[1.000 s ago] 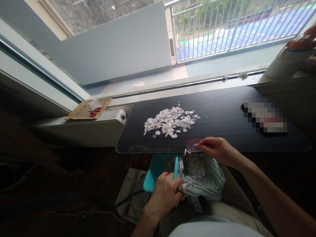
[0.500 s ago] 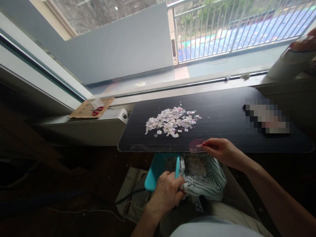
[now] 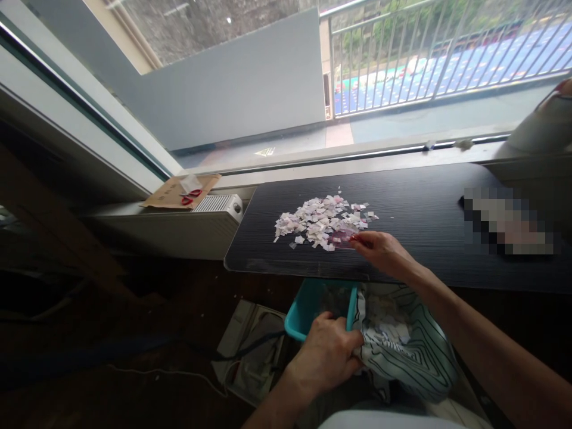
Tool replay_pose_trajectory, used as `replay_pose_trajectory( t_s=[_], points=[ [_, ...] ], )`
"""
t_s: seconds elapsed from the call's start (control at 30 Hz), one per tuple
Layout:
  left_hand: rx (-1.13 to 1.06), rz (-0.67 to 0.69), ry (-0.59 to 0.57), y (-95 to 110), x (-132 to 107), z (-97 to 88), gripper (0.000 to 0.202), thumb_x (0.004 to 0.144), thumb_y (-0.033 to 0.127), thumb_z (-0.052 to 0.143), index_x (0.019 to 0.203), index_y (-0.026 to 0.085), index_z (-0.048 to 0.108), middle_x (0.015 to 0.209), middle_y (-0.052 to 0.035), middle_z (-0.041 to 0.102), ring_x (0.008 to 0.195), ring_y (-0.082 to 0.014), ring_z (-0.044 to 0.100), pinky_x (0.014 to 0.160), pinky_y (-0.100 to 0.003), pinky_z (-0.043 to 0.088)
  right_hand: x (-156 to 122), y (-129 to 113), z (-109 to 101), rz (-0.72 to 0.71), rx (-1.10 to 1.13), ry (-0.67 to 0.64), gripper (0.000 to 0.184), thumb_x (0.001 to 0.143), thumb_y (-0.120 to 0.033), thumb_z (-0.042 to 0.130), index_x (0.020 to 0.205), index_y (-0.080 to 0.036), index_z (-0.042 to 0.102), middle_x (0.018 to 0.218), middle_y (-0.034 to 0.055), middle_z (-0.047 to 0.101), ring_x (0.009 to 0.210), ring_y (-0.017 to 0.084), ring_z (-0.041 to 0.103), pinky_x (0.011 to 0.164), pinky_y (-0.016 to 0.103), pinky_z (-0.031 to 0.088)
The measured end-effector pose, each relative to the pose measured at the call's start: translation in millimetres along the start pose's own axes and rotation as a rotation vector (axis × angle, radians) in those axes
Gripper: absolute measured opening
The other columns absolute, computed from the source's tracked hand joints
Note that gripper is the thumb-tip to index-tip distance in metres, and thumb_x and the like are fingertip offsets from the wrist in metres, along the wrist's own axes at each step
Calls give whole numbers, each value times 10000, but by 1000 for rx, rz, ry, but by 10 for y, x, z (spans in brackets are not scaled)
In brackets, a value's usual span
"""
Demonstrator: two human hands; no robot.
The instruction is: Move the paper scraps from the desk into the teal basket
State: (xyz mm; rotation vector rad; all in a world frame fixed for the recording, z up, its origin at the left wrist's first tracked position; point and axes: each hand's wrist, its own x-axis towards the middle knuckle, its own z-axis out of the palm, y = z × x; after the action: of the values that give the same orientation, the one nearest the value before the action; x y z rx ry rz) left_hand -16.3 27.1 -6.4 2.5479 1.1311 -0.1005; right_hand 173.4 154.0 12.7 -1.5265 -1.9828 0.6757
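Observation:
My right hand (image 3: pixel 386 251) pinches a thin, rounded, see-through pink plastic piece (image 3: pixel 341 238). That piece lies at the near right edge of a heap of small cut paper scraps (image 3: pixel 313 219) on the dark table (image 3: pixel 429 208). Below the table edge, my left hand (image 3: pixel 331 348) is closed over the side of a turquoise plastic bin (image 3: pixel 295 322), where it meets a white and pale green bag with black lines (image 3: pixel 422 348). Pale scraps show inside the bag's opening. Dark, clear-looking material sits in the bin, partly hidden by the hand.
Red-handled scissors (image 3: pixel 191 196) rest on a brown envelope (image 3: pixel 163 193) on the sill at left, beside a white radiator (image 3: pixel 218 205). A blurred-out object (image 3: pixel 509 223) lies on the table's right. A window runs behind. A pale case (image 3: pixel 250 351) stands on the floor.
My right hand has moved the pink piece forward and left, from the table's near edge to the paper heap. My left hand keeps its grip on the bin. The view has shifted slightly.

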Motion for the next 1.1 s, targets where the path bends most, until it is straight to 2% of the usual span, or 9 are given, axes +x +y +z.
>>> replay_pose_trajectory(
  t_s=[0.17, 0.43, 0.57, 0.63, 0.8, 1.1],
  points=[
    [6, 9, 17, -22, 5, 19, 184, 752, 385, 637, 840, 223, 634, 727, -12, 600, 706, -186, 560, 738, -308, 385, -41, -22, 7, -14, -19, -32, 365, 829, -429, 453, 856, -176, 715, 584, 5, 604, 521, 117, 478, 485, 236, 292],
    [21, 11, 20, -25, 6, 34, 175, 740, 380, 645, 807, 220, 625, 707, -10, 597, 689, -183, 557, 728, -304, 388, 76, -29, 51, -31, -18, -71, 387, 834, -451, 438, 817, -174, 709, 584, 5, 587, 523, 115, 465, 483, 237, 281],
    [7, 3, 33, -20, -5, 44, 177, 744, 384, 644, 816, 223, 627, 710, -10, 595, 697, -182, 556, 745, -307, 391, 94, 82, -5, 40, -40, 46, 399, 818, -469, 466, 868, -158, 712, 590, 4, 595, 537, 117, 478, 499, 237, 296],
    [-1, -1, 36, -21, -2, 44, 174, 742, 382, 648, 810, 224, 626, 711, -9, 593, 696, -181, 554, 746, -306, 391, 87, 122, -32, 61, -72, 64, 407, 815, -476, 468, 865, -156, 713, 566, -1, 578, 533, 119, 473, 500, 238, 296],
    [-16, 1, 38, -22, 11, 31, 165, 748, 376, 641, 812, 225, 625, 707, -5, 586, 693, -179, 554, 734, -300, 388, -4, 119, -69, 11, -48, -14, 411, 812, -478, 460, 835, -157, 715, 564, -5, 579, 507, 108, 453, 482, 232, 293],
    [-7, -1, 22, -21, -5, 24, 173, 766, 380, 619, 823, 217, 626, 719, -15, 590, 705, -185, 555, 742, -307, 382, 28, -10, -2, -21, -6, -24, 406, 810, -479, 457, 800, -163, 712, 537, -1, 556, 497, 107, 428, 466, 231, 288]
  ],
)
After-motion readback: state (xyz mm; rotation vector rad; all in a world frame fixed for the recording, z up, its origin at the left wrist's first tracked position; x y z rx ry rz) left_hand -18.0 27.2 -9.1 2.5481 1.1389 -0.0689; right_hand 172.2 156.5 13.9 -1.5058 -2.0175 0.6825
